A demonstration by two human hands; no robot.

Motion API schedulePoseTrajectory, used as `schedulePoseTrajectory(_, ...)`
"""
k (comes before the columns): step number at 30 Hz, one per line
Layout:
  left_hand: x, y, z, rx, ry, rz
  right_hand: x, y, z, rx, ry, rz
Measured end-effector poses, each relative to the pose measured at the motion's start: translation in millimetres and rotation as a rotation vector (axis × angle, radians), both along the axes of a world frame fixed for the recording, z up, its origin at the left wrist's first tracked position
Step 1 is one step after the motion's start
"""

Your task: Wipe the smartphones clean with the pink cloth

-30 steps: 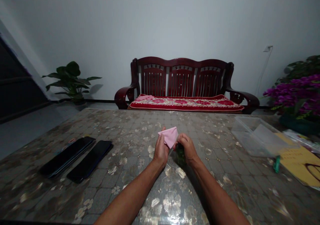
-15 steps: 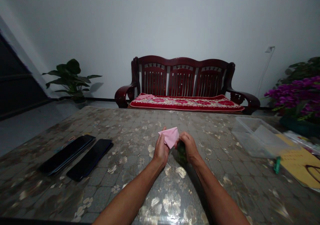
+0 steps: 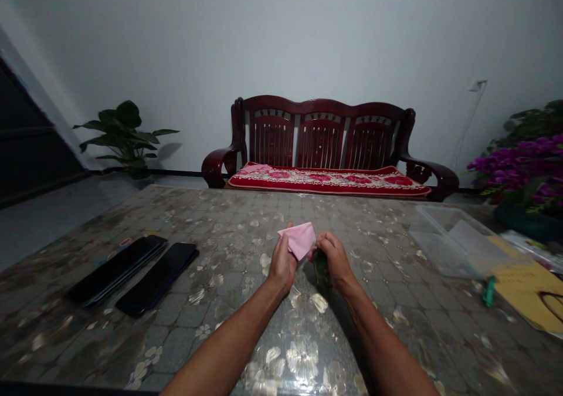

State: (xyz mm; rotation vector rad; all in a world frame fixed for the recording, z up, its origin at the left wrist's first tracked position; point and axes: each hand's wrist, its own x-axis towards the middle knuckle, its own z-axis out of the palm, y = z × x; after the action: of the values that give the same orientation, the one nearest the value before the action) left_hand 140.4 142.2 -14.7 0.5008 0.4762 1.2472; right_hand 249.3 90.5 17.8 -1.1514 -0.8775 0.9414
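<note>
- Cloth, pink and folded to a pointed shape, is held up over the middle of the counter.
- Left hand grips the cloth, the thumb lying on its near face and the other fingers behind it.
- Right hand is closed, its fingertips drawn together at the right edge of the cloth; whether they touch it is hard to tell.
- Dark green item shows beneath the right hand's fingers, gripped in that hand; its kind cannot be made out.
- Two dark phones, a left one and a right one, lie side by side at the person's left, with a small pinkish ring just beyond them.
- Clear plastic box sits on the right part of the counter, a small green object near its closest corner.
- Yellow paper lies beside that object, under part of a pair of glasses.
- Purple flowers stand at the far right.
- Wooden sofa with a red patterned mat stands beyond the counter, and a leafy plant is to its left.
</note>
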Motion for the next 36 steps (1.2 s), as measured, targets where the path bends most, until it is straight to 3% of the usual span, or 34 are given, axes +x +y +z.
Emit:
schedulePoseTrajectory(10, -4, 10, -3.5, 0.05, 0.053, 0.092, 0, 0, -5.1, -0.026, -0.01, 0.005)
schedulePoseTrajectory(23, -5, 5, -0.7, -0.097, 0.019, 0.022, -2, 1, -11.1, -0.014, -0.005, 0.043)
schedulePoseTrajectory(30, -7, 6, -2.7, -0.129, 0.044, 0.019, -5, 5, -12.1, 0.019, -0.023, -0.007)
schedulePoseTrajectory(36, -6, 6, -3.6, -0.14, 0.05, 0.018, -1, 11, -23.4, 0.035, -0.117, -0.036)
